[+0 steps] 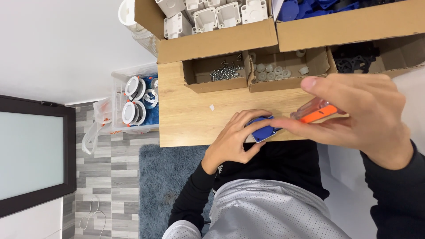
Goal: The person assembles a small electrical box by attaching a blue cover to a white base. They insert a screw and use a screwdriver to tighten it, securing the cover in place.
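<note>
Down we look on a light wooden bench point(186, 119), its near edge running just above the person's lap; along the far edge sits a row of cardboard boxes, the biggest one point(212, 42) at the far left corner packed with white plastic housings point(217, 15), and a second large box point(349, 28) beside it holding blue plastic parts point(305, 8); in front of these, three low open trays: one point(195, 82) with a scatter of small metal screws point(225, 71), the middle one point(270, 84) with little white round caps point(270, 71), the last one point(398, 57), toward the far right, with black plastic pieces point(354, 59). Off the bench's left edge stands a clear plastic bin point(119, 95) with round white-rimmed fittings point(131, 99) stacked inside; below that, grey plank flooring and a blue-grey rug point(168, 177).

Now the hands, right at the near edge; the right hand point(363, 115) is big in view, fingers wrapped tight round an orange-and-clear screwdriver point(316, 110), its tip end angled toward the left hand; the left hand point(234, 139) is pressed down and curled over a small blue plastic part point(263, 130), fingers clamped on its edges, holding it flat on the wood just at the near edge; tool and part look to meet, though the exact contact point is hidden by fingers.
</note>
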